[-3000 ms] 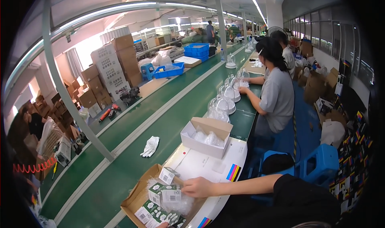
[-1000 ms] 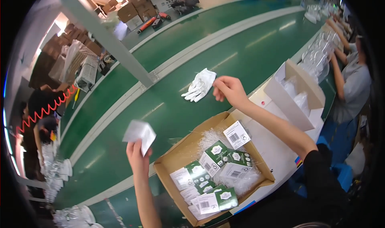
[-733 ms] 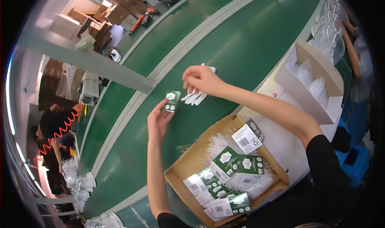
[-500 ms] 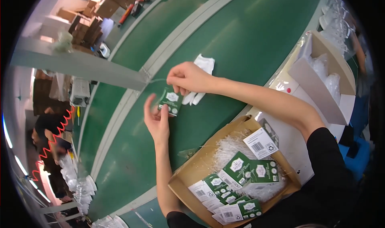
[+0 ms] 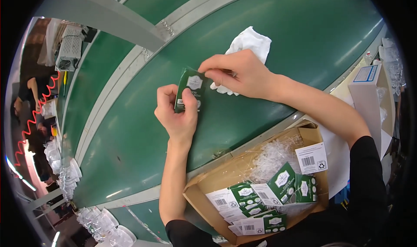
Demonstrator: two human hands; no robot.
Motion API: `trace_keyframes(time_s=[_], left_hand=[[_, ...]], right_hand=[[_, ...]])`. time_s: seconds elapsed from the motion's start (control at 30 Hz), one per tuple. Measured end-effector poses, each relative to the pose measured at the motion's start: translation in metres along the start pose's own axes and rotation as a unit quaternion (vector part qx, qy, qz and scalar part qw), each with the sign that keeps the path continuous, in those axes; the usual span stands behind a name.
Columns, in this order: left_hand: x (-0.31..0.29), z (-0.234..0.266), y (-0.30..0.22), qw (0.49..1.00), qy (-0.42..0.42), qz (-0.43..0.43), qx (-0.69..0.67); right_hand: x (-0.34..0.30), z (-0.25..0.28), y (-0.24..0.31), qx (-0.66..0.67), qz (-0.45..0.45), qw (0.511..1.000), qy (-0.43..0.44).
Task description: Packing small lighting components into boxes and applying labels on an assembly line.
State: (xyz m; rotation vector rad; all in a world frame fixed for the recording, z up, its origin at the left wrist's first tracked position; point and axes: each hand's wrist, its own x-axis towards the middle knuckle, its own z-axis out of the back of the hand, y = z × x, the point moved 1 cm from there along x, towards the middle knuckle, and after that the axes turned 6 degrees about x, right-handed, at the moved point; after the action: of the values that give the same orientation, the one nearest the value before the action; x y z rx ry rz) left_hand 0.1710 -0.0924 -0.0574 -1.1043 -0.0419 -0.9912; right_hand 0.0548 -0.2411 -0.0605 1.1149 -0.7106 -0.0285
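Over the green belt, my left hand (image 5: 176, 119) grips a green and white printed card (image 5: 194, 82), with its thumb across the front and fingers behind. My right hand (image 5: 245, 73) is closed in a pinch at the card's upper right corner. Anything thin between those fingertips is too small to make out. Behind my right hand lies a crumpled white glove (image 5: 252, 43). Near my body, an open cardboard box (image 5: 313, 136) holds several green and white cards (image 5: 276, 186) and a tangle of thin clear plastic strands (image 5: 273, 160).
A grey metal post (image 5: 108, 19) crosses the upper left beside the belt's metal rail (image 5: 126, 75). Another open carton (image 5: 367, 88) with clear-wrapped items stands at right. Wrapped pieces (image 5: 102, 223) line the lower left, near a red coiled cord (image 5: 30, 119). A person is at far left.
My right hand has come down to the card's corner, and my left fingers have closed more firmly round the card. The whole view has shifted, bringing the hands closer.
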Motion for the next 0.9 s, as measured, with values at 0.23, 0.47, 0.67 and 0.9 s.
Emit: trace_keyframes(time_s=[0.23, 0.47, 0.67, 0.9], left_hand=[[0.005, -0.004, -0.004, 0.990, 0.001, -0.128, 0.065], [0.004, -0.002, -0.004, 0.993, -0.004, -0.099, 0.067], [0.003, -0.006, -0.009, 0.982, 0.009, -0.171, 0.085], [0.002, -0.008, -0.010, 0.975, 0.013, -0.200, 0.099]], right_hand=[[-0.002, 0.003, -0.003, -0.026, 0.061, 0.998, -0.013], [-0.002, 0.003, -0.002, -0.056, 0.137, 0.988, -0.050], [-0.001, -0.002, -0.001, -0.075, 0.179, 0.979, -0.057], [-0.002, 0.001, -0.004, -0.071, 0.168, 0.982, -0.042]])
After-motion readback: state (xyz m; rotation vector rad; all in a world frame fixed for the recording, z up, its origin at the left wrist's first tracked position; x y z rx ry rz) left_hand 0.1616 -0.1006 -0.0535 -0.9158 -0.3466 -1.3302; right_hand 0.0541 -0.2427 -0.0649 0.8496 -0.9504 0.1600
